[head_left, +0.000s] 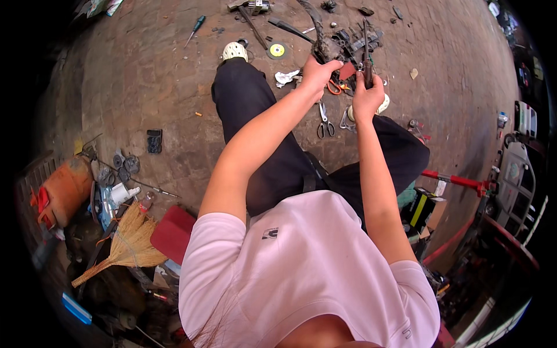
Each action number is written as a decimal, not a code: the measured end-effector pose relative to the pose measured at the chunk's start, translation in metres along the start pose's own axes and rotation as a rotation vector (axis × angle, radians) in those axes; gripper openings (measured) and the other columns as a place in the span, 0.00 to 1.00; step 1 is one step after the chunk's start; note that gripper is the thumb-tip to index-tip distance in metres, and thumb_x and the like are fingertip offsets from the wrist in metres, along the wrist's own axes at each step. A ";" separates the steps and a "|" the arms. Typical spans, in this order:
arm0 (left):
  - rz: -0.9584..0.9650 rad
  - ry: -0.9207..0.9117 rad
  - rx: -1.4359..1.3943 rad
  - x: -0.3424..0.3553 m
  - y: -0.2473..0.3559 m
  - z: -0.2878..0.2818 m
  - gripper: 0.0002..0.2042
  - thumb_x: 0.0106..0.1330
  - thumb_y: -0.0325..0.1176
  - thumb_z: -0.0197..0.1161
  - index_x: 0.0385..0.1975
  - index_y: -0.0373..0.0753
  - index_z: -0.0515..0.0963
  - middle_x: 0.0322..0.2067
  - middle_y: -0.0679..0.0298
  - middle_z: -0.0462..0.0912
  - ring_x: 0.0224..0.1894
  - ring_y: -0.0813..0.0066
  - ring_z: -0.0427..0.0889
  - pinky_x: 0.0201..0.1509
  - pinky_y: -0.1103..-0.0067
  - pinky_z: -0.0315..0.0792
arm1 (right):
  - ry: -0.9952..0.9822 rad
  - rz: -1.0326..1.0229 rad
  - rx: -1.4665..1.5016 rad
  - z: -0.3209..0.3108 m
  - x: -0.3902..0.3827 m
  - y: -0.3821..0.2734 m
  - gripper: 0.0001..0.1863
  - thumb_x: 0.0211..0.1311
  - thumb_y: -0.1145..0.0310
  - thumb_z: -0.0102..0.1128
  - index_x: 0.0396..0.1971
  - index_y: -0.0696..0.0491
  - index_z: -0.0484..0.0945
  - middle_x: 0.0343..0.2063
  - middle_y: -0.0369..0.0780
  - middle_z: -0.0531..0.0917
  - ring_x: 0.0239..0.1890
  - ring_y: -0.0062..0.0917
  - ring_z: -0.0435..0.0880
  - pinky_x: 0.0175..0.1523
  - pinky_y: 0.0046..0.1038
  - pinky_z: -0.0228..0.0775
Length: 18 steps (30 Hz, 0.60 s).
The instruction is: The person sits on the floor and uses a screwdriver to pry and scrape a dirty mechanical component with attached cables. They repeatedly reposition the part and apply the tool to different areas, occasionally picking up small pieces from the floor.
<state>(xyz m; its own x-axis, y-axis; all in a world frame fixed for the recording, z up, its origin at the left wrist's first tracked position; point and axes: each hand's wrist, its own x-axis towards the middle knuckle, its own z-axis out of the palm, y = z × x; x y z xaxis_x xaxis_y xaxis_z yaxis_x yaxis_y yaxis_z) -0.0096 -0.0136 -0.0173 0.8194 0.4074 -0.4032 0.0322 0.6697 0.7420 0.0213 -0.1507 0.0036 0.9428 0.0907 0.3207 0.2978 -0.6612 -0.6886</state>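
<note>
while the left hand [318, 76] curls its fingers around a grimy dark part [327, 49], the right hand [369, 98] grips a screwdriver [368, 72], black-handled scissors [324, 124] lying nearby.

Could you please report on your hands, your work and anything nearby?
Left hand holding grimy dark part. Right hand gripping screwdriver. Black-handled scissors lying close by on ground.

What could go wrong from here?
The slim tool in the right grip might slip and jab the left grip, which holds a dark, grimy part close by. The dark-handled scissors lie on the ground between the legs, so a shifting foot could catch them.
</note>
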 end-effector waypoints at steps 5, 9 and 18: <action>0.003 0.016 0.024 0.000 0.000 0.000 0.23 0.49 0.26 0.70 0.44 0.30 0.69 0.41 0.57 0.80 0.42 0.70 0.80 0.47 0.75 0.72 | -0.044 0.128 0.189 -0.005 -0.005 -0.012 0.09 0.59 0.69 0.64 0.31 0.60 0.78 0.22 0.37 0.79 0.25 0.17 0.73 0.32 0.24 0.65; 0.010 -0.051 0.033 -0.009 0.010 0.005 0.27 0.50 0.28 0.71 0.48 0.31 0.66 0.41 0.57 0.80 0.43 0.69 0.80 0.49 0.75 0.72 | -0.076 0.223 0.332 -0.010 -0.001 -0.013 0.08 0.59 0.70 0.64 0.30 0.61 0.79 0.21 0.32 0.78 0.24 0.12 0.72 0.30 0.19 0.64; -0.142 -0.237 -0.043 -0.014 0.013 0.009 0.29 0.54 0.26 0.69 0.52 0.40 0.60 0.42 0.64 0.74 0.44 0.72 0.79 0.45 0.66 0.79 | -0.227 0.337 0.337 -0.043 -0.001 -0.030 0.10 0.59 0.68 0.65 0.31 0.60 0.80 0.19 0.28 0.76 0.20 0.09 0.67 0.25 0.15 0.57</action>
<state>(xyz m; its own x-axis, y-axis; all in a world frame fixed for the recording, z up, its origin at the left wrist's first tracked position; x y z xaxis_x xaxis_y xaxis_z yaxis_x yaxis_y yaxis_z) -0.0159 -0.0163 0.0023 0.9194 0.1546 -0.3616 0.1363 0.7372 0.6617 0.0049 -0.1631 0.0520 0.9921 0.0986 -0.0778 -0.0310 -0.4084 -0.9123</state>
